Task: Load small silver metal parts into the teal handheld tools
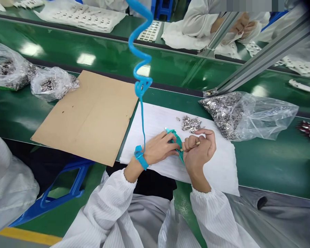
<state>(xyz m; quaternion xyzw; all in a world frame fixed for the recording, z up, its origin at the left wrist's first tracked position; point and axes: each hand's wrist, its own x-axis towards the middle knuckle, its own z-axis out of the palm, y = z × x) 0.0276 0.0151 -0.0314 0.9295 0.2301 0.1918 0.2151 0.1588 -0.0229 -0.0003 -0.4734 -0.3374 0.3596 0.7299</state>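
A teal plastic holder point(177, 142) is gripped low by the left hand point(157, 148), while the right hand point(198, 150) is curled closed, its pinched item unclear, over a white sheet point(217, 168) near loose metal parts point(190, 124)

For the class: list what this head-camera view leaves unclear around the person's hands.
Head view:
- Teal item: its middle is hidden by the left hand and right hand.
- Loose metal pieces: too small to tell their shape.
- Bagged metal parts: blurred by the plastic bag.
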